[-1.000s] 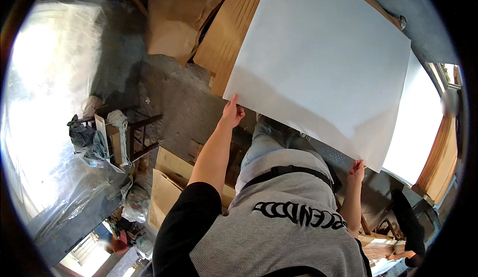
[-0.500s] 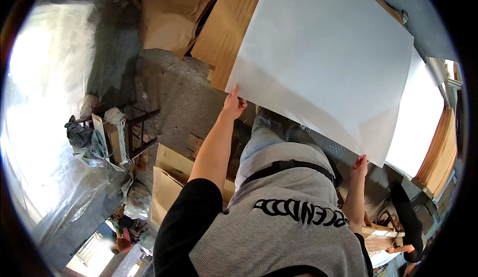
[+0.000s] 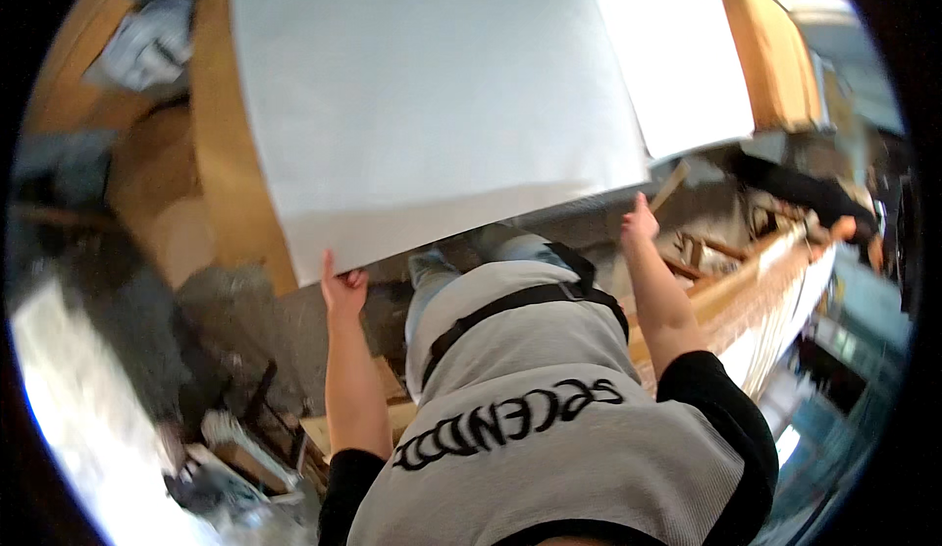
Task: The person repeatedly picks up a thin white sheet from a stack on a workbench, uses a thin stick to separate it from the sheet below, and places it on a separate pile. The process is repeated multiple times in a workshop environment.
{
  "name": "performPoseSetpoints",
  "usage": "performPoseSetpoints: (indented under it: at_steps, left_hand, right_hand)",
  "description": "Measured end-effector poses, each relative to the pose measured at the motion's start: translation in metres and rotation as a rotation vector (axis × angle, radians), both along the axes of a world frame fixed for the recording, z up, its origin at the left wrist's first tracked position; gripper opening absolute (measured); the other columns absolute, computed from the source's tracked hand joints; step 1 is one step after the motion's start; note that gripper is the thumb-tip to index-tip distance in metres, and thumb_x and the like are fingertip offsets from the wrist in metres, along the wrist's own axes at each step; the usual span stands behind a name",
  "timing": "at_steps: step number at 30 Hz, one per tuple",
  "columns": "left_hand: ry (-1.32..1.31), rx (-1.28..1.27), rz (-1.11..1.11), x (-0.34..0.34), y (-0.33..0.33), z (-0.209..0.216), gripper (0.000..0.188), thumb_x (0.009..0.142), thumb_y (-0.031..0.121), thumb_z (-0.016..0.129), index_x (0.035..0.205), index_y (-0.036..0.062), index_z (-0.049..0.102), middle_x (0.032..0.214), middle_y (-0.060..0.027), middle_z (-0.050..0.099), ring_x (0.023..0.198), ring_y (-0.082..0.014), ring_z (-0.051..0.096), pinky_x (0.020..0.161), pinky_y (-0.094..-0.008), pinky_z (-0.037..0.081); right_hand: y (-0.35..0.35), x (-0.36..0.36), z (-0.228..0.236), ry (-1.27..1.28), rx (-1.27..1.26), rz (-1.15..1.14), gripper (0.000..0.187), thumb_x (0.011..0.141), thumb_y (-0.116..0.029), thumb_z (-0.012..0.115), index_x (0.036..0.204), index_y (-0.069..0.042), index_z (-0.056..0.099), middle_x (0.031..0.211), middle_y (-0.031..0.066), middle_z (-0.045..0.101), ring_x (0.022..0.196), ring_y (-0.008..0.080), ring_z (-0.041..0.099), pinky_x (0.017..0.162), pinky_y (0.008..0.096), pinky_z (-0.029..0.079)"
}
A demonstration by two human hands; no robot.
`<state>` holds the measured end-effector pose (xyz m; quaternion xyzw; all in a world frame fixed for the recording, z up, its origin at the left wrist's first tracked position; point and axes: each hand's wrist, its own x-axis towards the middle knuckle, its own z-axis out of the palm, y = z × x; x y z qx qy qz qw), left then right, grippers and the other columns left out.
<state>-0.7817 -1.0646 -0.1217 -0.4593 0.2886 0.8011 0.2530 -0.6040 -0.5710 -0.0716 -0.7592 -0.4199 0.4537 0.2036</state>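
Both hands are up on a big white sheet (image 3: 432, 104), held flat out in front and above the fingers. Its long axis runs left to right across the view, and the near edge tilts, lower on the left, higher on the right. The left hand (image 3: 341, 291) pinches the near left corner, fingers curled around the edge. The right hand (image 3: 640, 224) sits at the near right corner; fingers look closed on the edge, but the grip itself is partly hidden, so I can't tell for sure.

Beyond the right fingers a second white sheet (image 3: 677, 46) lies partly under the first one. Brown cardboard (image 3: 211, 173) sticks out past the left fingers. Right of the right hand there's a wooden frame (image 3: 756, 271), fairly close. Below the left hand, dark clutter on the floor (image 3: 245, 428).
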Motion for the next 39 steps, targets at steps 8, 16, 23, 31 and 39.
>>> performPoseSetpoints:
  at_steps: [8, 16, 23, 31, 39]
  left_hand:
    - [0.033, -0.255, -0.252, -0.005, 0.013, -0.001, 0.031, 0.086, 0.035, 0.049, 0.089, 0.0048, 0.048, 0.062, -0.0022, 0.042, 0.041, -0.0114, 0.027, 0.04, -0.0259, 0.024]
    - [0.005, -0.444, -0.315, -0.011, 0.007, 0.009, 0.032, 0.085, 0.038, 0.049, 0.086, 0.0061, 0.05, 0.058, -0.0016, 0.041, 0.04, -0.0118, 0.026, 0.039, -0.0259, 0.022]
    - [-0.034, -0.554, -0.296, -0.009, 0.016, 0.034, 0.031, 0.085, 0.039, 0.05, 0.086, 0.0085, 0.051, 0.055, -0.0006, 0.039, 0.041, -0.0119, 0.024, 0.039, -0.0256, 0.021]
    - [-0.079, -0.598, -0.295, -0.001, -0.002, 0.058, 0.029, 0.085, 0.039, 0.05, 0.088, 0.0099, 0.049, 0.053, 0.0002, 0.034, 0.039, -0.0113, 0.023, 0.038, -0.025, 0.022]
    - [-0.014, -0.678, -0.297, 0.004, 0.015, 0.119, 0.03, 0.088, 0.038, 0.044, 0.097, 0.0092, 0.049, 0.05, 0.0004, 0.03, 0.037, -0.011, 0.02, 0.037, -0.0239, 0.022]
  right_hand:
    - [-0.031, 0.018, -0.029, -0.143, -0.209, 0.643, 0.034, 0.086, -0.032, 0.047, 0.083, -0.001, 0.061, 0.058, 0.0062, 0.057, 0.043, 0.0117, 0.048, 0.043, 0.0259, 0.039]
    - [-0.035, -0.02, -0.05, -0.233, -0.268, 0.69, 0.032, 0.083, -0.031, 0.048, 0.075, -0.002, 0.06, 0.058, 0.0053, 0.058, 0.047, 0.0137, 0.054, 0.043, 0.0273, 0.041]
    - [-0.032, -0.008, -0.053, -0.112, -0.186, 0.729, 0.029, 0.079, -0.029, 0.055, 0.067, -0.003, 0.061, 0.058, 0.005, 0.058, 0.052, 0.0149, 0.055, 0.051, 0.0278, 0.043]
    - [-0.023, 0.01, -0.049, 0.455, -0.626, 0.469, 0.024, 0.08, -0.028, 0.059, 0.067, -0.009, 0.053, 0.058, -0.0026, 0.05, 0.046, 0.0044, 0.04, 0.039, 0.0185, 0.029]
    - [-0.017, 0.006, -0.047, 0.541, -0.724, 0.51, 0.038, 0.076, -0.043, 0.059, 0.062, -0.009, 0.052, 0.051, -0.0027, 0.045, 0.041, 0.0052, 0.035, 0.038, 0.0198, 0.023]
